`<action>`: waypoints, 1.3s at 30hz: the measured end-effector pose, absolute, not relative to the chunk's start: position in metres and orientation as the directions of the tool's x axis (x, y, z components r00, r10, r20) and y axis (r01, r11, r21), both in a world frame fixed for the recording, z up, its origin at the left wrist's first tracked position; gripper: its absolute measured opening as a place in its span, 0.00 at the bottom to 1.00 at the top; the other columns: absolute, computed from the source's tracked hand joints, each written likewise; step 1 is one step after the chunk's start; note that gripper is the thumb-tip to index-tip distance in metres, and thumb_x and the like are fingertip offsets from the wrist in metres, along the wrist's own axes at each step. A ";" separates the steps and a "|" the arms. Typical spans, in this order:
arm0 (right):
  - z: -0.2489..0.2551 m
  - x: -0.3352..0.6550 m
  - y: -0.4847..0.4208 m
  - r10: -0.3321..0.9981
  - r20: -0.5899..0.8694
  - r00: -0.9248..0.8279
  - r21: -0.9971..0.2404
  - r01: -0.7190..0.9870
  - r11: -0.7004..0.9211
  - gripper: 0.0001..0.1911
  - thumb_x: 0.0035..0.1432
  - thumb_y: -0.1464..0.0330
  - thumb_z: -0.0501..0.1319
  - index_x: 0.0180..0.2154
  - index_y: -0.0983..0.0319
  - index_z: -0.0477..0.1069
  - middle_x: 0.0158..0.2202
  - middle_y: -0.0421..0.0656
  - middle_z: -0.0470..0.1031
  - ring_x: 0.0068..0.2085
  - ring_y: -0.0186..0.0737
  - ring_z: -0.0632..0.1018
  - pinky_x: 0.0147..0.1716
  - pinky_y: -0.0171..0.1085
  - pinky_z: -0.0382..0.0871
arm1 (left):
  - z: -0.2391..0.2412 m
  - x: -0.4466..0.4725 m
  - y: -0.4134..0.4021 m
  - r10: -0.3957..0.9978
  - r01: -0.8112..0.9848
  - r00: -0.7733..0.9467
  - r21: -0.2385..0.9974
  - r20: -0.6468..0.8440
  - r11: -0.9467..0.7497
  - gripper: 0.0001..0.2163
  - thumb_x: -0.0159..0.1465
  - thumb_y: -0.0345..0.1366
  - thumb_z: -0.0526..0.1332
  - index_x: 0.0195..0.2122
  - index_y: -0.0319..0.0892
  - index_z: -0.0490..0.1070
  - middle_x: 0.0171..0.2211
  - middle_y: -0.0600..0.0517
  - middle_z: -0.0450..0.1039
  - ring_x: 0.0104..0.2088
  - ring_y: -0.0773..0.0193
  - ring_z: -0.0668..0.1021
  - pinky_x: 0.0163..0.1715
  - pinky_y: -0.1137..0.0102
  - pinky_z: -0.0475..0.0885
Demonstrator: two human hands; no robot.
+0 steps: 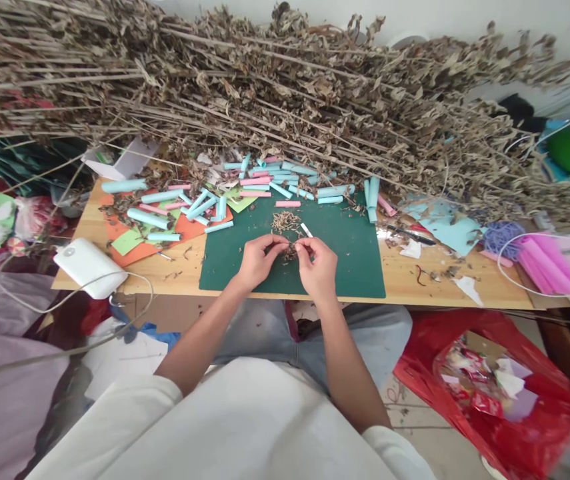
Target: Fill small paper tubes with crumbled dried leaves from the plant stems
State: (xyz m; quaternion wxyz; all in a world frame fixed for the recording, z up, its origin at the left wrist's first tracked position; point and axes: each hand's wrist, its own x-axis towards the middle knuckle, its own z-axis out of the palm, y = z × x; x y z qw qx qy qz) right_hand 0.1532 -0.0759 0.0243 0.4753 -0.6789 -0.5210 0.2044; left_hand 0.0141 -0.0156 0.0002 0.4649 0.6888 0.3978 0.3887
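My left hand (pixel 263 260) and my right hand (pixel 317 265) meet fingertip to fingertip over a green cutting mat (pixel 359 267). Both are closed in a pinch on a tiny brown dried plant bit (pixel 292 246), mostly hidden by the fingers. Just beyond them lies a small heap of short tan pieces (pixel 285 221), like cut stems or pods. A thin white stick (pixel 306 230) rests by my right fingers. Dark crumbs of dried leaf are scattered on the mat below and around the hands.
Dried leafy stalks (pixel 275 93) cover the back of the wooden table (pixel 415 287). Blue and pink paper rolls (pixel 199 203) lie in front of them. A white power bank (pixel 89 267) with a cable sits left. A red plastic bag (pixel 425 353) of scraps hangs open at lower right.
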 end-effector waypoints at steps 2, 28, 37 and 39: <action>0.023 0.152 -0.076 0.895 0.229 0.383 -0.867 0.499 0.008 0.09 0.61 0.66 0.57 0.33 0.61 0.75 0.32 0.43 0.77 0.33 0.37 0.76 0.35 0.36 0.70 | 0.001 0.014 -0.016 0.906 0.170 0.381 0.948 0.187 -0.267 0.10 0.64 0.41 0.63 0.38 0.41 0.78 0.36 0.49 0.80 0.35 0.63 0.79 0.39 0.69 0.74; 0.015 0.174 -0.062 0.943 0.274 0.186 -0.503 0.864 -0.024 0.14 0.61 0.74 0.54 0.44 0.62 0.76 0.41 0.50 0.77 0.43 0.50 0.75 0.43 0.46 0.69 | 0.002 0.012 -0.018 0.816 0.360 0.457 0.766 0.354 -0.533 0.07 0.66 0.34 0.60 0.37 0.44 0.79 0.49 0.46 0.76 0.47 0.58 0.78 0.50 0.59 0.74; 0.014 0.191 -0.040 0.956 0.270 0.117 -0.399 0.917 0.001 0.09 0.62 0.71 0.58 0.35 0.61 0.77 0.36 0.48 0.74 0.40 0.47 0.72 0.38 0.43 0.66 | 0.017 0.001 -0.020 0.872 0.374 0.343 0.800 0.349 -0.468 0.13 0.71 0.38 0.52 0.41 0.41 0.77 0.46 0.44 0.75 0.47 0.61 0.77 0.51 0.65 0.72; 0.013 0.194 -0.039 0.949 0.296 0.106 -0.437 0.899 0.036 0.09 0.63 0.70 0.58 0.37 0.60 0.78 0.37 0.47 0.74 0.41 0.46 0.72 0.39 0.43 0.66 | 0.017 -0.002 -0.020 0.878 0.369 0.323 0.807 0.353 -0.460 0.13 0.71 0.37 0.53 0.41 0.41 0.77 0.45 0.45 0.75 0.47 0.61 0.77 0.51 0.66 0.72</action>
